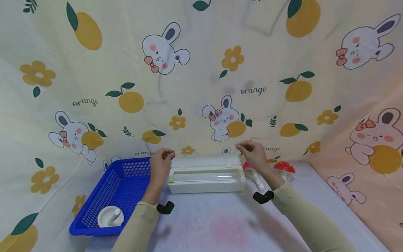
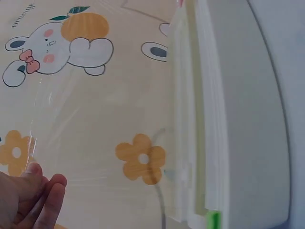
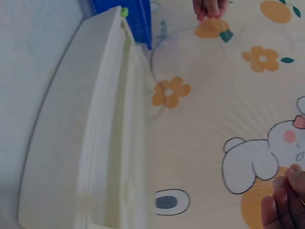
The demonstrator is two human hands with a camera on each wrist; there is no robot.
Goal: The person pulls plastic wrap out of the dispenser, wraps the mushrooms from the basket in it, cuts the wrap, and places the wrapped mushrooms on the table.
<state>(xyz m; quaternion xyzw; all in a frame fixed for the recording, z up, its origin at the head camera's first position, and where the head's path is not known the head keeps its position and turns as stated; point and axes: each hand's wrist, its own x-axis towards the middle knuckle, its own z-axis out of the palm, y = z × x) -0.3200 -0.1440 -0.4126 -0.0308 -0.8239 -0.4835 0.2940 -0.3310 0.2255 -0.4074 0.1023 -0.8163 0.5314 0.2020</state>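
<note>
Since the film is see-through, you mostly catch it by its glints, but it's pulled up from the white box in the middle of the head view. Left hand has a corner pinched between thumb and fingers, just above the box's left end. Right hand is doing the same thing above the right end, fingertips together, with creases fanning toward them in the right wrist view. So both are grasping film, and neither is touching the box.

Edges and room: the box's lid is tipped back behind it, and a green tab sits at its front left. The blue basket is close on the left, so that side's tight. It's got a white bowl with a pestle in its near end. Two red-topped things, one right by the box and one farther right, crowd the other side. The worktop runs from the box's front toward the bottom of the frame, with its right edge slanting down to the lower right.

Hard to make out: the film's outline, honestly. The left arm covers part of the basket's right side, the right hand overlaps the nearer red-topped thing, and both wrist views cut off the hands and blur the box's inner edges.
</note>
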